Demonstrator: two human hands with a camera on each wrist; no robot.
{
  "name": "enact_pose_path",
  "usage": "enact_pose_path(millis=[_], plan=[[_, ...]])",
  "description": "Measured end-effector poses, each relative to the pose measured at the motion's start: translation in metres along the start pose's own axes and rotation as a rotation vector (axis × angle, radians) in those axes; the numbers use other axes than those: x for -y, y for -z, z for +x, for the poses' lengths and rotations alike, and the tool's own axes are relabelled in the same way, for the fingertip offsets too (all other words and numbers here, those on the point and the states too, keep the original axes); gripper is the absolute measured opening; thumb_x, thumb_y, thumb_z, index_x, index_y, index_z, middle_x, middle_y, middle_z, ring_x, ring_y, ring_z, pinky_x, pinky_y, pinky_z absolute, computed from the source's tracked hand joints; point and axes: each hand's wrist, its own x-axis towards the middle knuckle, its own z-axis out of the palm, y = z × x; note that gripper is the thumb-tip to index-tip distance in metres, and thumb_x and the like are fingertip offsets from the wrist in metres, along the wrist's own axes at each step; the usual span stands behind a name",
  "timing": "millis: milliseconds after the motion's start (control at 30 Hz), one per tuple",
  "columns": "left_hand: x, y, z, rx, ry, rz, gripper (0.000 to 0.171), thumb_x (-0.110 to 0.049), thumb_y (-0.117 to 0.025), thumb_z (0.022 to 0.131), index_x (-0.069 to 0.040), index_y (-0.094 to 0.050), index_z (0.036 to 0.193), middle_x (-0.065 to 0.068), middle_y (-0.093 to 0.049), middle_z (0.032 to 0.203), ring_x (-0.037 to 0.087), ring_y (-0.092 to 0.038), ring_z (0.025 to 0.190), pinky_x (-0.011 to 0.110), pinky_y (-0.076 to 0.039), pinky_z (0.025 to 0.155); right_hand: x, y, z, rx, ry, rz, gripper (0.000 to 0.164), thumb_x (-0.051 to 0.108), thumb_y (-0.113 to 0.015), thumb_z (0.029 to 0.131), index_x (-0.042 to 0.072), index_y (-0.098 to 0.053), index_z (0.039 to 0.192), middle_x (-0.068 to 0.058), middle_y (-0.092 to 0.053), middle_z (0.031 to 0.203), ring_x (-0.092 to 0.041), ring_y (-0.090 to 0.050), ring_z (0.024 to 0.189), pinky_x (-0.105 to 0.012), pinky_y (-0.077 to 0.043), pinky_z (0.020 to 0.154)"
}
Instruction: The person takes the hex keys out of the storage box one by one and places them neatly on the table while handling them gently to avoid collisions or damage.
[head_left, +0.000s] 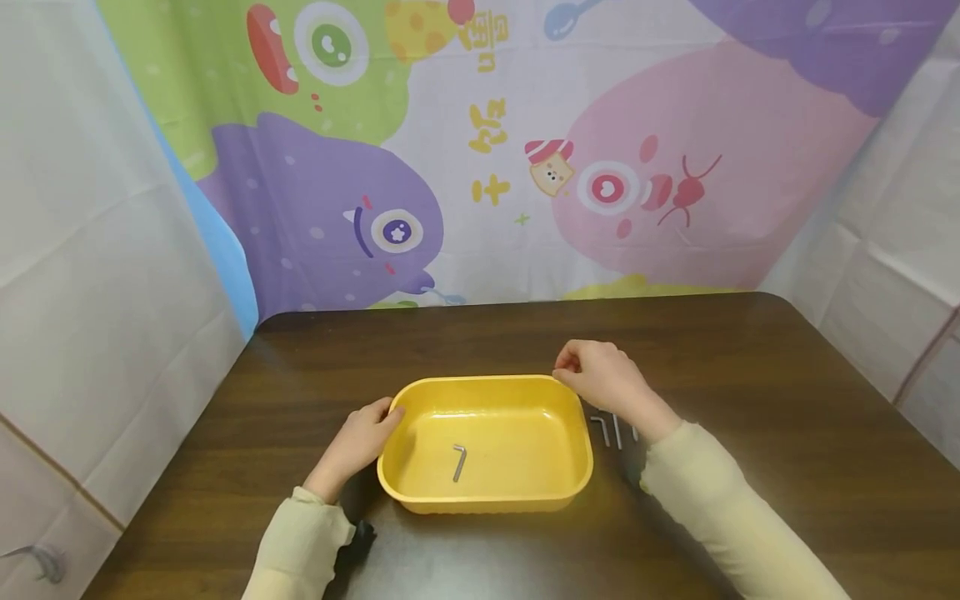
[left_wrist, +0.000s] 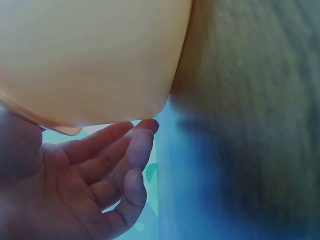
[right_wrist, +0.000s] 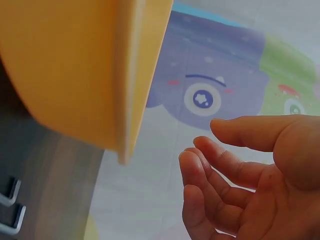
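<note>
A yellow plastic tray [head_left: 517, 454] stands on the table. One L-shaped hex key [head_left: 460, 467] lies inside it, left of the middle. My left hand [head_left: 358, 443] holds the tray's left end, thumb over the rim and fingers against the outer wall, as the left wrist view also shows. Just above the tray's far right corner is my right hand [head_left: 606, 377]. In the right wrist view its bent fingers [right_wrist: 192, 167] and thumb stand apart with nothing between them. Beside the tray's right end lie more hex keys [head_left: 617, 432], partly hidden by the right forearm.
The dark wood table [head_left: 750, 375] reaches out on both sides of the tray. Behind its far edge hangs a cartoon-printed curtain [head_left: 487, 242]. Pale cloth sheets [head_left: 892, 225] hang at the left and right. A dark object [head_left: 363, 537] shows under the left sleeve.
</note>
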Motion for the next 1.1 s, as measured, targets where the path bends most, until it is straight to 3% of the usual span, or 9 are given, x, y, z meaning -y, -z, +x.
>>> enact_pose_path(millis=[433,1100], plan=[[0.003,-0.003,0.002,-0.007,-0.009,-0.017,0.028,-0.028,-0.043,0.095,-0.004,-0.056,0.098,0.005,-0.05,0.069,0.014,-0.047,0.062,0.026,-0.04,0.059,0.021,-0.004,0.006,0.013,0.042,0.003,0.013,0.024,-0.062,0.084,0.012,-0.064,0.088,0.0,-0.059,0.076,-0.014,-0.052,0.067,-0.029,-0.042,0.064],[0.003,-0.001,0.001,-0.008,-0.011,-0.008,0.028,-0.028,-0.043,0.095,-0.005,-0.057,0.101,0.006,-0.054,0.073,0.014,-0.049,0.064,0.026,-0.041,0.06,0.045,-0.017,0.02,0.087,0.065,-0.04,0.008,0.021,-0.064,0.082,0.014,-0.063,0.085,0.003,-0.059,0.074,-0.013,-0.051,0.063,-0.028,-0.042,0.061]])
